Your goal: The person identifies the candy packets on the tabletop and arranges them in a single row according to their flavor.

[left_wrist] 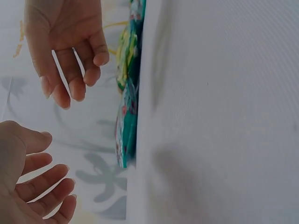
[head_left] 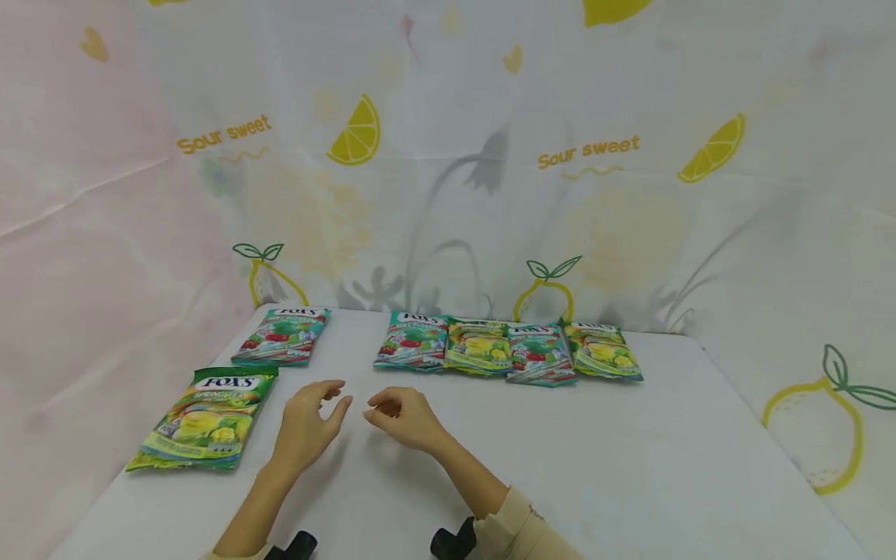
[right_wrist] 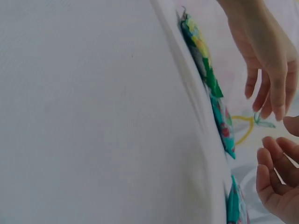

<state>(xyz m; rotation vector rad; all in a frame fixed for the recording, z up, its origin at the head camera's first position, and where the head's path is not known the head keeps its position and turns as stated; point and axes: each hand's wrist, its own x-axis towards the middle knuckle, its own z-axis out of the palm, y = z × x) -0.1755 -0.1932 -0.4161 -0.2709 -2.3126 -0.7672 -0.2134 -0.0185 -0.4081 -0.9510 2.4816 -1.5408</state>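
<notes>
Both hands hover over the middle of the white table, apart from each other and holding nothing. The left hand (head_left: 306, 428) has loosely bent fingers, the thumb away from them. Facing it, the right hand (head_left: 411, 421) is likewise relaxed; in the right wrist view its fingers (right_wrist: 276, 158) curve with empty space in the palm. Nearest the left hand lies a green and yellow Fox's candy bag (head_left: 206, 424). Behind that is a teal Fox's candy bag (head_left: 283, 338). Beyond the right hand, another teal candy bag (head_left: 411, 344) starts a row along the back.
The row continues rightward with a yellow-green candy bag (head_left: 478, 350), a teal one with red fruit (head_left: 537, 358) and another yellow-green bag (head_left: 603, 354), side by side. A lemon-printed cloth (head_left: 448, 194) hangs behind the white table (head_left: 672, 459).
</notes>
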